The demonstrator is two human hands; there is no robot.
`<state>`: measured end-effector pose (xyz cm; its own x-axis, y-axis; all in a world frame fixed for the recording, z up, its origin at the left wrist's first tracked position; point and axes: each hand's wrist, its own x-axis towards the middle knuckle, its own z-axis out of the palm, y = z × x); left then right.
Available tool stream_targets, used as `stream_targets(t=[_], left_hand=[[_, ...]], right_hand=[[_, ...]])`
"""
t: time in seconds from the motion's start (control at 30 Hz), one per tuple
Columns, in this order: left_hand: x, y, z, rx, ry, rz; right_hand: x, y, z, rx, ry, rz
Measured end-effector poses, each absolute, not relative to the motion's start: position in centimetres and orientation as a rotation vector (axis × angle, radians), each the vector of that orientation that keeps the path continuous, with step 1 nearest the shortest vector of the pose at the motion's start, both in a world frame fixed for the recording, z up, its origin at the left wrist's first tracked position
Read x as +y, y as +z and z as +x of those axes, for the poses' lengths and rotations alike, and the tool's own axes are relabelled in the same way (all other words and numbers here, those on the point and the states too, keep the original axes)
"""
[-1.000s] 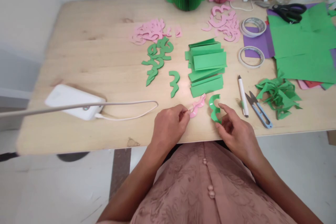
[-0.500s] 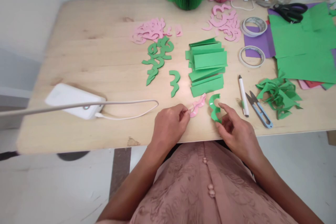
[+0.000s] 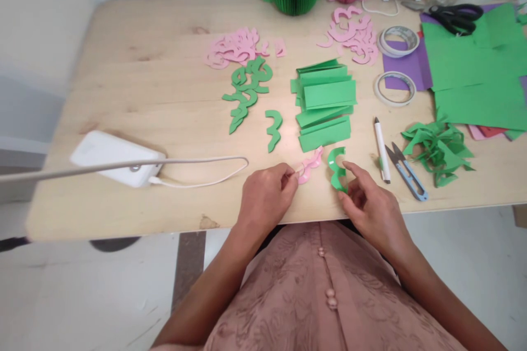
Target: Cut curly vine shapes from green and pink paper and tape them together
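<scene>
Near the front edge of the table, my left hand (image 3: 269, 194) is closed in a pinch at the lower left end of a wavy pink paper cutout (image 3: 315, 160). A thin pale loop shows by its fingertips, too small to name. My right hand (image 3: 373, 203) holds a scalloped green paper cutout (image 3: 334, 167) by its right side, index finger at the middle and thumb at the bottom. A small white patch shows on that cutout. Just behind lie a stack of folded green paper strips (image 3: 329, 94) and a single green wavy cutout (image 3: 274, 130).
Pink cutouts (image 3: 234, 46) and green cutouts (image 3: 249, 85) lie in piles behind. To the right are a pen (image 3: 382, 151), thread snips (image 3: 407, 173), green scraps (image 3: 438, 148), tape rolls (image 3: 395, 89) and black-handled scissors (image 3: 457, 17). A cabled white power bank (image 3: 117, 156) is at left.
</scene>
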<state>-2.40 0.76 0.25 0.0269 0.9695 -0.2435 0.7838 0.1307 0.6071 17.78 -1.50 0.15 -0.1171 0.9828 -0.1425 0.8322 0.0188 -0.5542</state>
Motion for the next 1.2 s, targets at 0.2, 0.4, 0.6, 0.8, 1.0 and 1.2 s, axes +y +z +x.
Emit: stream_targets(t=[0.2, 0.4, 0.6, 0.8, 1.0, 1.2], left_hand=[[0.71, 0.22, -2.43, 1.799, 0.399, 1.687], [0.76, 0.17, -2.4, 1.802, 0.395, 1.689], [0.8, 0.23, -2.37, 1.8, 0.392, 1.692], [0.76, 0.2, -2.41, 1.801, 0.378, 1.702], [0.79, 0.27, -2.41, 1.793, 0.382, 1.693], [0.47, 0.27, -2.43, 1.777, 0.426, 1.668]], right_hand=[[-1.53, 0.12, 17.8, -2.024, 0.743, -1.857], [-1.54, 0.17, 17.77, -2.015, 0.756, -1.874], [-1.57, 0.19, 17.76, -2.023, 0.755, -1.874], [-1.56, 0.03, 17.83, -2.022, 0.758, -1.86], [-1.58, -0.06, 17.88, -2.012, 0.763, -1.843], [-1.64, -0.01, 17.9, -1.995, 0.78, -1.864]])
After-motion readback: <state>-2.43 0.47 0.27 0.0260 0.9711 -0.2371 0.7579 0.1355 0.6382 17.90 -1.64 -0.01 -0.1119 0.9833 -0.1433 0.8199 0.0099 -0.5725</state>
